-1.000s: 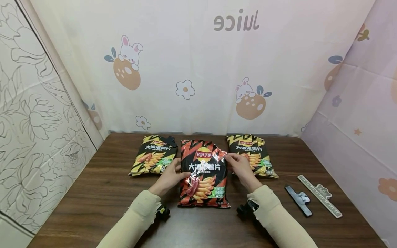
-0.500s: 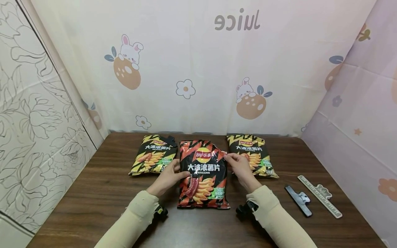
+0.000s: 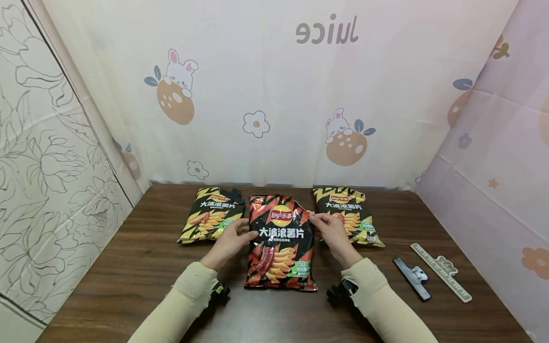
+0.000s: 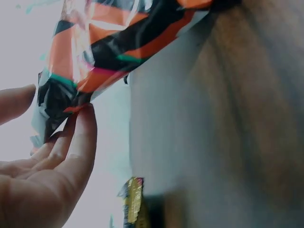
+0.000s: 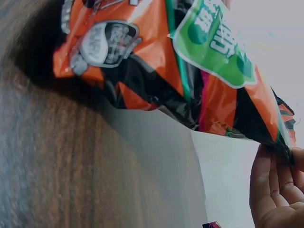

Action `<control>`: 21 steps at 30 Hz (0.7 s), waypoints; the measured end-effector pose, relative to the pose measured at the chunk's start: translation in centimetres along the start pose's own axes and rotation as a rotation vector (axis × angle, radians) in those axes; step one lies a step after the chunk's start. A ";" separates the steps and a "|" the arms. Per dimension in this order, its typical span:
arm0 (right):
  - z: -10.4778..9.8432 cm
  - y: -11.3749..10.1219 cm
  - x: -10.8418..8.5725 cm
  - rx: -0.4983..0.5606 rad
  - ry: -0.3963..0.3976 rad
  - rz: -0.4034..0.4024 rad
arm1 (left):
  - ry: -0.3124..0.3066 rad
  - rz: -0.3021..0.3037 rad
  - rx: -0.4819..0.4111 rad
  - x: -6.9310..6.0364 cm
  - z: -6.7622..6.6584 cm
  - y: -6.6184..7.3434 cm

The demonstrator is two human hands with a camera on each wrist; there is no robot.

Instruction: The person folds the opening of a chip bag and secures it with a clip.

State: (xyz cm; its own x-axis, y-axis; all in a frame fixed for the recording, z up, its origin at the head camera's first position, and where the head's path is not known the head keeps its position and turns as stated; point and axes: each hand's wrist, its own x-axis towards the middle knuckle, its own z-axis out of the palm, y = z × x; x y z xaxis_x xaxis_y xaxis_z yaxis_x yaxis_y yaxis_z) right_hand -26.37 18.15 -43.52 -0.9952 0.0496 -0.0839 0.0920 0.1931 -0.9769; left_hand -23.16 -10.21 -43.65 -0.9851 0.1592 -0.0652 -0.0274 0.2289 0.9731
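Red and black foil: one red chip bag (image 3: 280, 267), upright in outline, printed face showing, lower end close to the brown table (image 3: 266, 317), upper end raised off it, top right corner slanting. At the red chip bag's left edge, the left hand (image 3: 229, 244), lightly pinching, thumb in front and fingers behind. At its upper right edge, the right hand (image 3: 336, 237), pinching the film between thumb and fingertips near the slanted corner. Below it, two sleeves, one left sleeve (image 3: 184, 295) and one right sleeve (image 3: 383, 295), with one black device at each wrist. Behind and left of it, one left yellow bag (image 3: 212, 216) with one black clip (image 3: 235, 195) at the top right corner. Behind and right of it, one right yellow bag (image 3: 348, 216), partly covered by the right hand. Well to its right, one dark clip (image 3: 411, 280) and, just beyond, one pale clip (image 3: 442, 272), side by side, apart. In all, three bags and three clips. Behind it, one pale curtain (image 3: 279, 76) with two whole printed rabbits
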 end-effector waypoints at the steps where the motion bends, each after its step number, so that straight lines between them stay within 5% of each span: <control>1: 0.0 0.0 0.0 0.000 -0.005 -0.002 | 0.015 0.011 0.004 0.1 -0.1 0.1; 14: -0.3 0.1 -0.1 0.008 -0.044 -0.022 | 0.146 0.171 0.192 0.9 -2.3 3.3; 21: -0.4 0.1 -0.3 0.023 -0.051 -0.023 | 0.134 0.282 0.276 1.4 -1.6 5.2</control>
State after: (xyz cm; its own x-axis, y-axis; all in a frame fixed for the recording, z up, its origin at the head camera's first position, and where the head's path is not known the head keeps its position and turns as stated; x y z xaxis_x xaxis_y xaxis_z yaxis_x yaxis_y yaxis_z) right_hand -26.04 18.57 -43.54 -0.9975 -0.0049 -0.0708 0.0689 0.1709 -0.9829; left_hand -24.92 -10.34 -38.35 -0.9613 0.1306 0.2424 0.2753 0.4461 0.8516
